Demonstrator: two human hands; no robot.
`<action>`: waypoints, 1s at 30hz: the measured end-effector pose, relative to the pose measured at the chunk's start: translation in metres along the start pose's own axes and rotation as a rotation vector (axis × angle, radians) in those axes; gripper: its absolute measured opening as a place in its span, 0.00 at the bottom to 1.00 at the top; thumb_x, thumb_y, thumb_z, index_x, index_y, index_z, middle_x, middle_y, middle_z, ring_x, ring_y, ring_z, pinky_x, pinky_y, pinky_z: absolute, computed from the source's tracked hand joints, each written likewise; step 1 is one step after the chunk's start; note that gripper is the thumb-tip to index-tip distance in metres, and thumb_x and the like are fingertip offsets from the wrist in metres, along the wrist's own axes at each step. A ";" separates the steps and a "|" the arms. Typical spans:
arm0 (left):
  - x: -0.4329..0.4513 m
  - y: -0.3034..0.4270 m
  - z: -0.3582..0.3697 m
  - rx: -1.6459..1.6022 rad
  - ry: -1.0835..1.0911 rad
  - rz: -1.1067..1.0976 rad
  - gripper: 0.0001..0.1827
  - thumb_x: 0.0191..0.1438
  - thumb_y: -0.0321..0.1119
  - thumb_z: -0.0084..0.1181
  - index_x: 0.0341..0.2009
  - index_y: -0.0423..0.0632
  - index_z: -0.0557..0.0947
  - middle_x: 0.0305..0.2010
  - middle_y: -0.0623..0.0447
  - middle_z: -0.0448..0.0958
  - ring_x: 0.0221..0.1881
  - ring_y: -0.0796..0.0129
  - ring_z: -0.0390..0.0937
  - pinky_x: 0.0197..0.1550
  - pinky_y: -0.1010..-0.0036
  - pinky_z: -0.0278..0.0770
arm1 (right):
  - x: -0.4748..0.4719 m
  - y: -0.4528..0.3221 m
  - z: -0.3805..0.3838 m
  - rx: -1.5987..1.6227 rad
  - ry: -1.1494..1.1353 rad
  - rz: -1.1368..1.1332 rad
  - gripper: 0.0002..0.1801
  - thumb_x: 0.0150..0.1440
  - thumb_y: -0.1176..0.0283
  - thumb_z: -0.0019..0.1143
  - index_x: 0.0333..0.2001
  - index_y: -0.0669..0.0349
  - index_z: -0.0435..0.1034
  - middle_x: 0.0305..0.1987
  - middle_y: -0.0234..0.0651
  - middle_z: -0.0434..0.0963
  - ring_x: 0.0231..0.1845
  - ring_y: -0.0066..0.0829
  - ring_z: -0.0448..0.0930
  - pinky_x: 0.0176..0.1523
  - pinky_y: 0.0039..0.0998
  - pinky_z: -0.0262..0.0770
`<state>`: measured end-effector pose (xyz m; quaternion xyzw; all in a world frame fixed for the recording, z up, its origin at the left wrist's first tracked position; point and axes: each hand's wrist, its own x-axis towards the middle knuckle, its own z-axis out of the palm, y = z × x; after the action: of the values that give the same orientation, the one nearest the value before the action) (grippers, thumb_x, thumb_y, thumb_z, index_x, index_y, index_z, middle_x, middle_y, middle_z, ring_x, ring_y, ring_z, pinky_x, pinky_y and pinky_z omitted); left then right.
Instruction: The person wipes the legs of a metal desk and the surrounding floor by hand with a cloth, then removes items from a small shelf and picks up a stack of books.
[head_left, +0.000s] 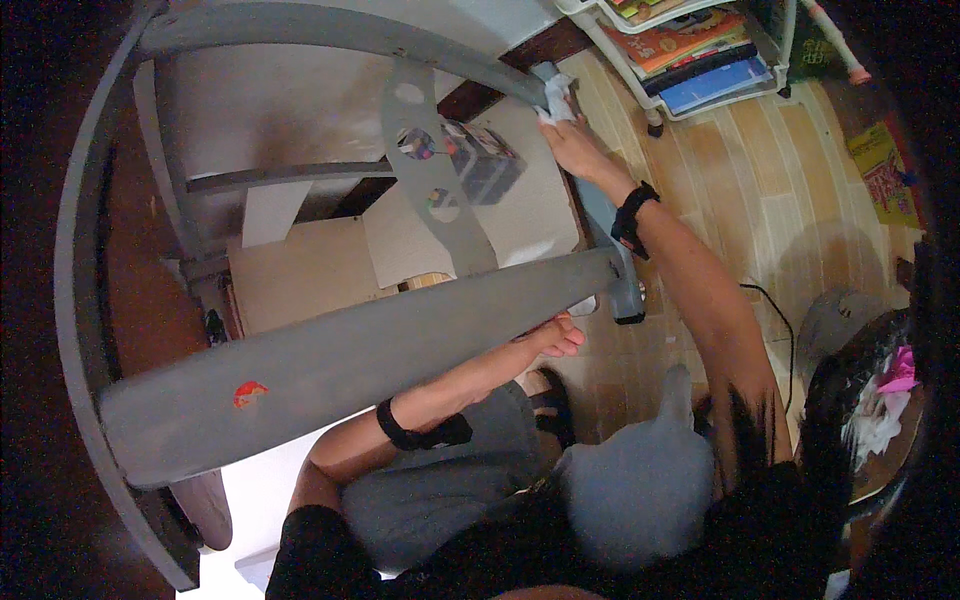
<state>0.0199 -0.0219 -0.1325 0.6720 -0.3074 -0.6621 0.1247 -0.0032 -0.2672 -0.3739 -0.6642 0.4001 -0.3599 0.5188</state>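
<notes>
At the far end of a grey furniture frame (352, 315), my right hand (574, 146) presses a crumpled white cloth or tissue (557, 96) around the upper rail's end. My left hand (553, 339) is at the lower edge of the near wide rail, close to its right end. Its fingers look bent, and part of the hand is hidden, so its grip on the rail is unclear. A red-orange sticker or mark (250, 394) shows on that rail. A slat with round holes (427, 165) joins the two rails.
Behind the slat sits a clear plastic box (484, 161) near cardboard (307, 277). A white wheeled rack (712, 105) with books stands at upper right. A black cable (780, 315) lies on the wood-patterned floor (795, 180). A container with white and pink items (881, 405) is at right.
</notes>
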 end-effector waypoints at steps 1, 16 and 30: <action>-0.002 0.001 0.000 -0.003 0.011 -0.012 0.16 0.67 0.38 0.49 0.51 0.40 0.76 0.48 0.43 0.81 0.49 0.61 0.80 0.54 0.68 0.78 | -0.001 -0.018 0.001 0.208 0.040 -0.049 0.33 0.69 0.54 0.34 0.65 0.72 0.62 0.76 0.60 0.49 0.80 0.51 0.39 0.78 0.40 0.38; -0.006 -0.004 -0.001 0.016 -0.018 -0.037 0.18 0.67 0.40 0.47 0.53 0.40 0.76 0.51 0.46 0.79 0.52 0.63 0.78 0.58 0.69 0.75 | -0.042 -0.173 -0.034 0.692 -0.235 -0.403 0.24 0.69 0.56 0.40 0.53 0.69 0.67 0.49 0.33 0.74 0.52 0.24 0.70 0.60 0.29 0.64; 0.000 -0.009 -0.002 -0.055 -0.001 0.033 0.13 0.65 0.33 0.52 0.51 0.40 0.74 0.45 0.48 0.81 0.45 0.66 0.81 0.53 0.70 0.79 | 0.041 -0.187 -0.059 0.068 0.174 -0.886 0.29 0.71 0.56 0.31 0.65 0.67 0.59 0.68 0.51 0.64 0.70 0.49 0.62 0.74 0.41 0.52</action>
<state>0.0239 -0.0149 -0.1376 0.6628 -0.3001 -0.6686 0.1538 -0.0094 -0.3011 -0.1764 -0.7214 0.1074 -0.6146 0.3005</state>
